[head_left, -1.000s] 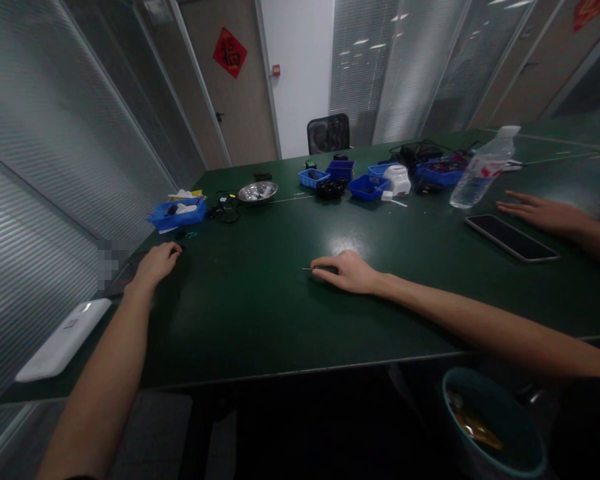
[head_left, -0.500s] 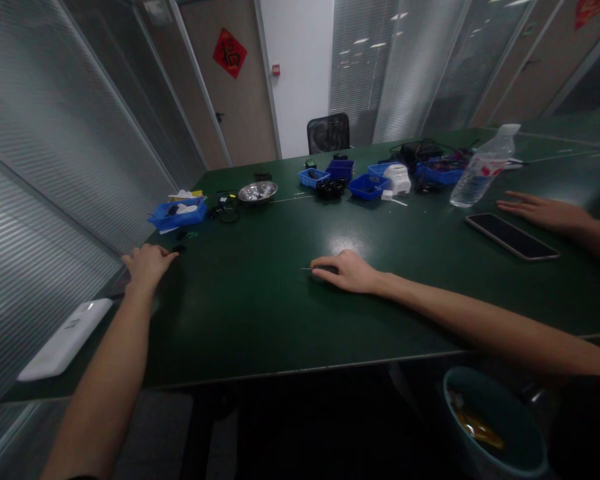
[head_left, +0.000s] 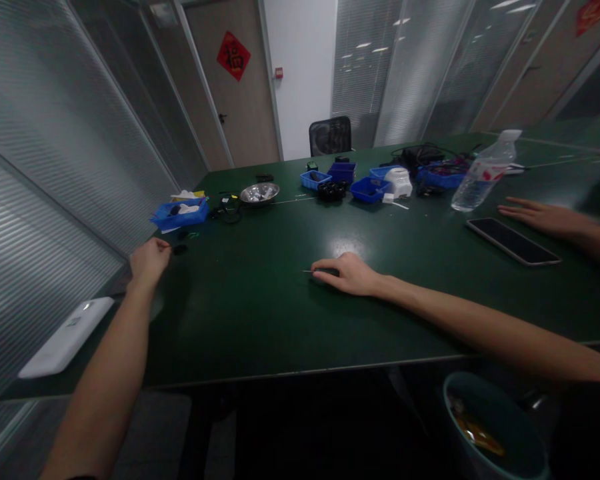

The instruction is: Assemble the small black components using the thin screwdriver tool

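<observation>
At the left of the table my left hand (head_left: 150, 261) is raised a little, its fingers pinched together. Whatever they hold, if anything, is too small or hidden to make out. Just right of the fingertips lies a small dark flat piece (head_left: 180, 250), with a small piece with green bits (head_left: 193, 235) behind it. My right hand (head_left: 351, 275) rests on the table near the middle, closed around a slim dark tool with a thin metal tip (head_left: 307, 271). That tip points left; the fingers cover most of the tool.
Farther back stand a blue tray (head_left: 187, 215), a metal bowl (head_left: 260, 194) and blue bins (head_left: 369, 189). To the right are a water bottle (head_left: 486, 172), a phone (head_left: 513, 241) and another person's hand (head_left: 543, 217). A white device (head_left: 67, 337) lies left; a bin (head_left: 495, 427) stands below.
My left hand has drawn back slightly from the small dark piece, and its fingers have curled into a pinch. My right hand stays in place with the tool.
</observation>
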Demonstrator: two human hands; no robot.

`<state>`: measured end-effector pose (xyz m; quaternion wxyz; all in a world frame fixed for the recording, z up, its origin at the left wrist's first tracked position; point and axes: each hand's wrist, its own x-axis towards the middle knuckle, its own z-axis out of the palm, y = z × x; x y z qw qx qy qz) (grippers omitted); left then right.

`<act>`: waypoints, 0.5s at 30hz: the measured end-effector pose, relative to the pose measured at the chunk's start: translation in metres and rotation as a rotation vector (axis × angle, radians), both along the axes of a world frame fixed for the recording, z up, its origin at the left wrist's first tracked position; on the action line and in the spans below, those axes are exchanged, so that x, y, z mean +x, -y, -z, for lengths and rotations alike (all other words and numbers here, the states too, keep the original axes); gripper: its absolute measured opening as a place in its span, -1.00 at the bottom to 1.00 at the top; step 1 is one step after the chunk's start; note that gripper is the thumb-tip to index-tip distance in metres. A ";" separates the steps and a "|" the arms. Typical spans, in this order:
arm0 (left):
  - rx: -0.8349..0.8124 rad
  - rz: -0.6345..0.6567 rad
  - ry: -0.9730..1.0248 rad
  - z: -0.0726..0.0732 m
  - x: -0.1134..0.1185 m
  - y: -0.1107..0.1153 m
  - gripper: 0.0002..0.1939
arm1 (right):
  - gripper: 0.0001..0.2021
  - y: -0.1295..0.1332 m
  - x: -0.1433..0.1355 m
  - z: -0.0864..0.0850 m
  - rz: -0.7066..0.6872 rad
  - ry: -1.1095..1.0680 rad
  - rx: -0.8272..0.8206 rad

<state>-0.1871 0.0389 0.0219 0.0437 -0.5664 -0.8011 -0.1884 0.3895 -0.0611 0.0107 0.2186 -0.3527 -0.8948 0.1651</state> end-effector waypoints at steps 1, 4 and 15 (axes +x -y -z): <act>0.035 0.023 0.014 0.000 0.002 0.001 -0.75 | -0.53 0.000 0.000 0.000 0.000 0.003 0.003; 0.114 0.078 0.063 0.000 0.009 0.002 -0.75 | -0.53 -0.001 0.000 0.001 0.010 0.023 0.008; 0.195 0.085 0.216 0.004 0.013 0.000 -0.74 | -0.50 -0.001 0.000 0.001 0.001 0.029 0.000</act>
